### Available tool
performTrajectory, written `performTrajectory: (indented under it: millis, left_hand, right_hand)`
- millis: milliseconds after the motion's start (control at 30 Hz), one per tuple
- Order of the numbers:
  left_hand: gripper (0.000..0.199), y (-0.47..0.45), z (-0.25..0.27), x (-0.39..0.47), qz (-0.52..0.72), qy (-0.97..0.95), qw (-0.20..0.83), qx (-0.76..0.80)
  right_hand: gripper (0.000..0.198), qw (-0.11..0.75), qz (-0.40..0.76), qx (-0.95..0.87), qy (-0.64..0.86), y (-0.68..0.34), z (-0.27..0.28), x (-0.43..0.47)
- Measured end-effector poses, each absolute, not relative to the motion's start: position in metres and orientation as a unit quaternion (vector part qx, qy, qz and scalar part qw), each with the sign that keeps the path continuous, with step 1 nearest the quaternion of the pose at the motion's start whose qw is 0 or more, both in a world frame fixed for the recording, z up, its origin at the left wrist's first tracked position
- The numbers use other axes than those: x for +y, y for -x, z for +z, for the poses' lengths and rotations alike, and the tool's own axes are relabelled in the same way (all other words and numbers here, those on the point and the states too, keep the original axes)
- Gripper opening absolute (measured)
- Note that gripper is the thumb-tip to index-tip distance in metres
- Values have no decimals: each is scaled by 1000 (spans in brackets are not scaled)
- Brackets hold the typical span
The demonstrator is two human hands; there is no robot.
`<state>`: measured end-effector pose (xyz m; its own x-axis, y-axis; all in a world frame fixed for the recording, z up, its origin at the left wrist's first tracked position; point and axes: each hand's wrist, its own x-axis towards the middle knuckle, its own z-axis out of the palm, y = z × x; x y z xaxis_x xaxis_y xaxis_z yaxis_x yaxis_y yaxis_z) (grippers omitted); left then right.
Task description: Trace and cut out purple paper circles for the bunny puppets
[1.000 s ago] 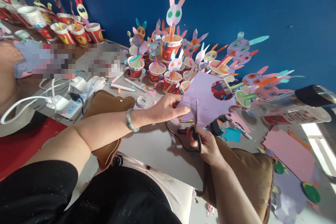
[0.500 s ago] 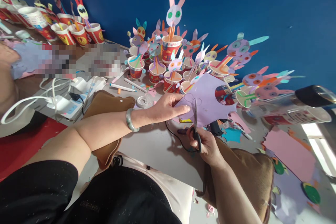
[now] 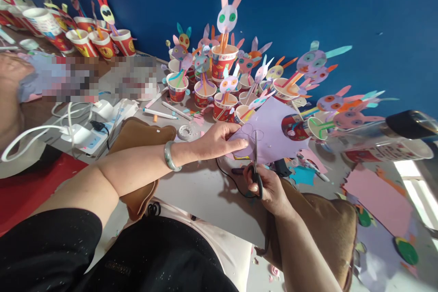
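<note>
From my end I have the purple sheet (image 3: 270, 116) almost dead centre, held up off the worktop (image 3: 205, 187), in front of the paper cups (image 3: 224, 108). It is plain pale lilac and looks thin and fairly flat. Its outline is uneven: a deep rounded bite is gone from the right side, so I see a red cup (image 3: 296, 128) through it, and ragged points stand out below that bite. Thin drawn ovals (image 3: 258, 134) show near the left hand (image 3: 221, 141), and a tiny pale speck sits farther right.

I see that left hand pinching the sheet's left edge, thumb lying on top; the fingers behind are mostly hidden. A mottled green bangle (image 3: 170, 157) circles its wrist. The right hand (image 3: 272, 191) is curled around the black handles of the scissors (image 3: 255, 164), blades pointing up and away across the sheet's lower part, tips by the ovals. I cannot tell how far apart the blades stand.

A brown cushion (image 3: 318, 219) lies by my right forearm; white tape (image 3: 185, 132) rests left of the sheet.
</note>
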<state>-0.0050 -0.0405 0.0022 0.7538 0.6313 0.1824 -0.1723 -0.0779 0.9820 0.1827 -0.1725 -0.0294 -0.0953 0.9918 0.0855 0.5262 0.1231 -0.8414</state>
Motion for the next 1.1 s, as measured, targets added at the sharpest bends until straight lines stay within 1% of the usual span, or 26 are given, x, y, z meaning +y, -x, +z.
performTrajectory:
  millis: [333, 533, 700, 1100]
  left_hand:
    - [24, 5, 2, -40, 308, -665, 655, 183]
    - [21, 7, 5, -43, 297, -639, 681, 197]
    - [19, 8, 7, -44, 319, -644, 662, 213]
    - [19, 8, 8, -44, 309, -653, 659, 207]
  right_hand:
    - [68, 348, 355, -646, 580, -183, -31, -173]
    - [69, 349, 329, -662, 576, -182, -29, -172]
    - [69, 345, 324, -673, 569, -181, -27, -171]
    - [67, 350, 326, -666, 572, -179, -26, -172]
